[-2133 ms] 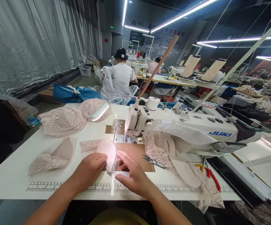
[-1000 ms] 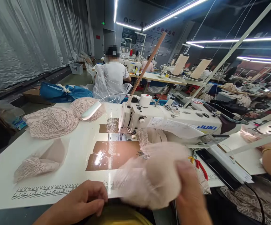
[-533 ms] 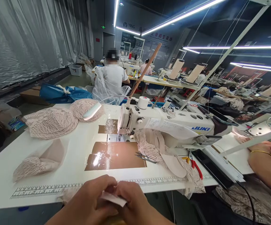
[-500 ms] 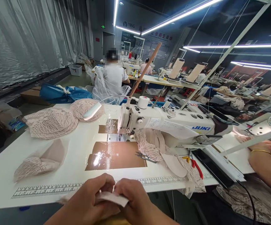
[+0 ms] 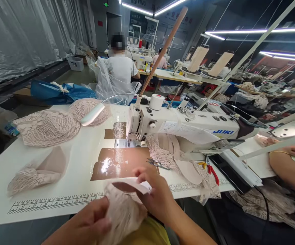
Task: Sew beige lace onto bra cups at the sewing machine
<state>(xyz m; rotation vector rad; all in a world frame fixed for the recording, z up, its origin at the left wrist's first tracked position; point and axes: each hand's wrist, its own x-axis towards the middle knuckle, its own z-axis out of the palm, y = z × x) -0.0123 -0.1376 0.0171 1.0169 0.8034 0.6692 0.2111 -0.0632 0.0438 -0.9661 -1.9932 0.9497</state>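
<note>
The lace cup (image 5: 122, 217) is at the near edge of the table (image 5: 81, 173), left hand (image 5: 93, 217) gripping its side, right hand (image 5: 157, 195) pinching its pale rim (fingertips partly hidden); uneven pulling could stretch it, and swinging it across the snips (image 5: 160, 165) could snag it.

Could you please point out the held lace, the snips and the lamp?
Held lace (image 5: 122, 211): head view, middle of its lacy side.
Snips (image 5: 158, 164): head view, about mid-length.
Lamp (image 5: 93, 114): head view, its pale casing.
</note>
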